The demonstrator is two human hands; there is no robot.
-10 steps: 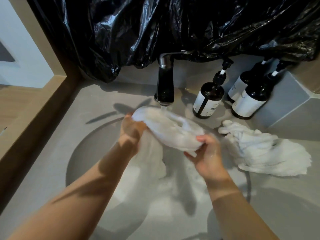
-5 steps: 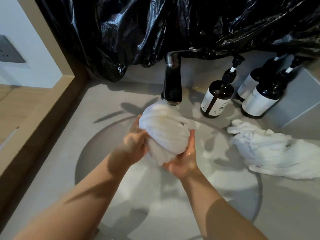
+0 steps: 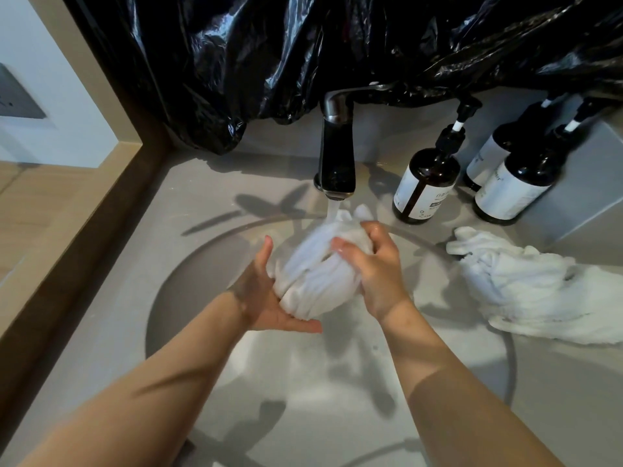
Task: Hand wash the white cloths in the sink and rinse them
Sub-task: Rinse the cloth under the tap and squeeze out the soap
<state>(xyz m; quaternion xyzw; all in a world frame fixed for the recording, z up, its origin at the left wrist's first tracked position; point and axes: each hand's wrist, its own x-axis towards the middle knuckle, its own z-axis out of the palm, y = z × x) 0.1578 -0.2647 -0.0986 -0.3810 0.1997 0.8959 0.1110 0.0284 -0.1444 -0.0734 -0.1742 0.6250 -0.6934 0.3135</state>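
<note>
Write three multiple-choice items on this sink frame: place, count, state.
1. The loose crumpled white cloth lies: A on the wooden ledge; B on the grey counter right of the round basin; C on the floor.
2. How many dark brown pump bottles with white labels? A one; B two; C three.
3. The dark metal tap is: A running; B off; C covered.
B, it rests beside the basin; C, three stand right of the tap; A, water falls onto the bunched white cloth between left hand and right hand.
</note>
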